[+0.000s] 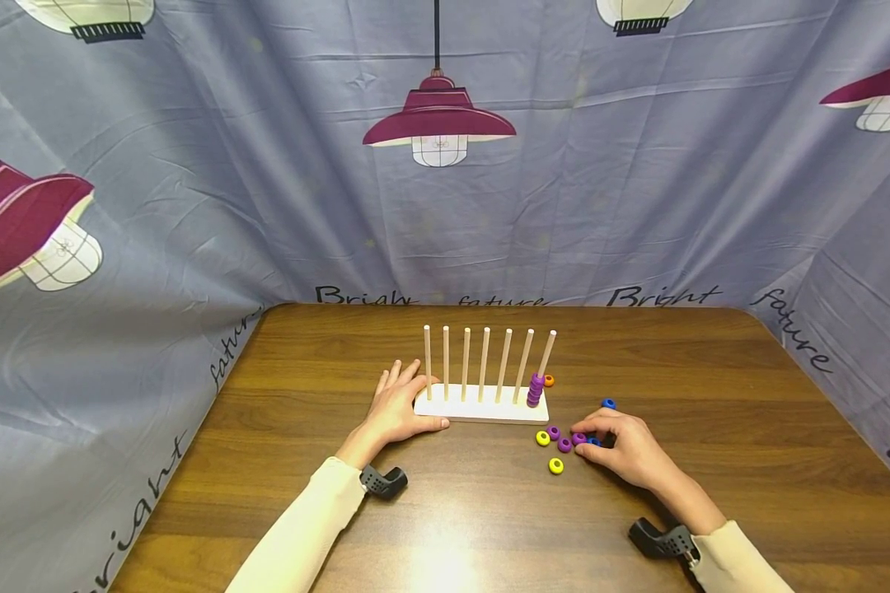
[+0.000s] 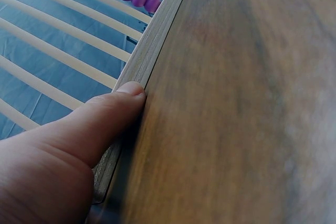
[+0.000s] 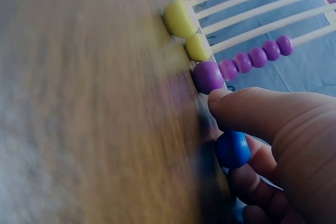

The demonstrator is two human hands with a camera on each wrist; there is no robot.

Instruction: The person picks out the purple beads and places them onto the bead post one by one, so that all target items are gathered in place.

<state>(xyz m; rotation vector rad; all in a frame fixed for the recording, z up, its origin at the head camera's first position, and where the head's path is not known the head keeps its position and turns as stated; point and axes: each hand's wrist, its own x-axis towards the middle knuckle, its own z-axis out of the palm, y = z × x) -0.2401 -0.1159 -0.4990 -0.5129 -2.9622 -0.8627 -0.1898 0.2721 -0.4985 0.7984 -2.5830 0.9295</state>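
Observation:
A white wooden peg rack (image 1: 482,414) with several upright pegs stands on the table. Several purple beads (image 1: 536,390) are stacked on its rightmost peg. My left hand (image 1: 396,412) holds the rack's left end, thumb along the front edge and index finger behind. To the right of the rack, my right hand (image 1: 626,445) has thumb and index fingertip on either side of a purple bead (image 1: 579,439) at the table. In the right wrist view the thumb hides most of that grip, and a blue bead (image 3: 233,149) lies beneath the hand.
Near the right hand lie loose beads: a yellow bead (image 1: 543,438), another yellow bead (image 1: 556,466), two purple beads (image 1: 564,445) and a blue bead (image 1: 609,403). An orange bead (image 1: 549,380) sits behind the rack's right end. A grey-blue curtain (image 1: 564,222) surrounds the wooden table (image 1: 326,346).

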